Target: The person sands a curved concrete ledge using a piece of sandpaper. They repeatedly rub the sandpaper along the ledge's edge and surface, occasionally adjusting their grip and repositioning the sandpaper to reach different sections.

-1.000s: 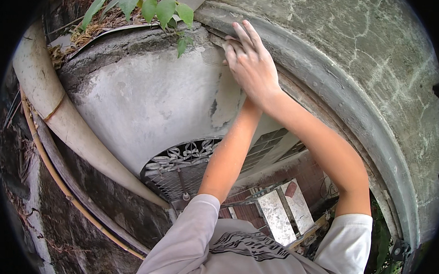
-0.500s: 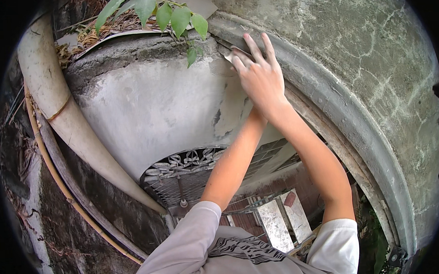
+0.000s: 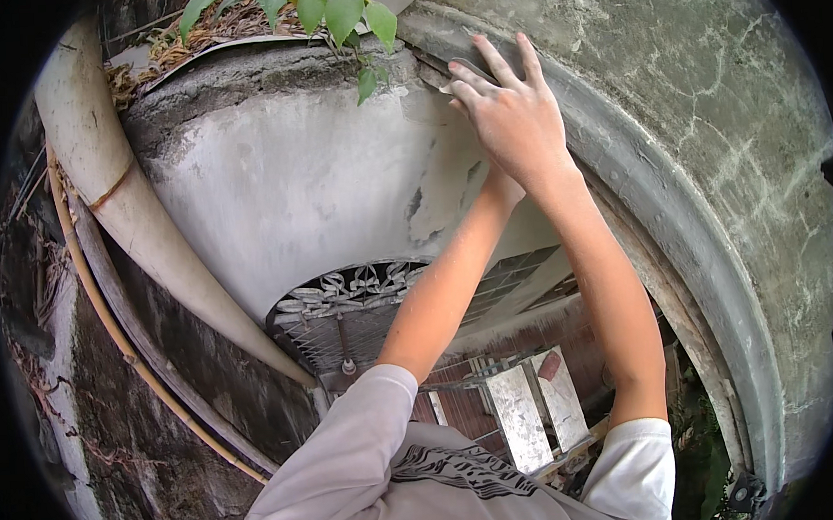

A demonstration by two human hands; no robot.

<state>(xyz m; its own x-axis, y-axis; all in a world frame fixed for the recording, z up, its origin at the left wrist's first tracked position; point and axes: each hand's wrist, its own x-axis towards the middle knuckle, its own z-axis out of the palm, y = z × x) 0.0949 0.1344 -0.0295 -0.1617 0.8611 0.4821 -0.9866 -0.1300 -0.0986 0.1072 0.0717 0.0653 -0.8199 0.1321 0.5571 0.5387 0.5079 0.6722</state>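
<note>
Plaster wall: rigid, presumably brittle around its flaked patches. Thin, pale-edged piece: just beside the leftmost fingertips, near the moulding's lower edge; probably light; best held flat, behind its edge. Left hand: mostly hidden; grip cannot be determined. Right hand: overlaps the left, fingers splayed. Grey moulding: apparently fixed, stiff, gritty.

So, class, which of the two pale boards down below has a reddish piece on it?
The right-hand board: a reddish piece lies near its upper end, while the left-hand board shows only its blotchy whitish surface.
</note>
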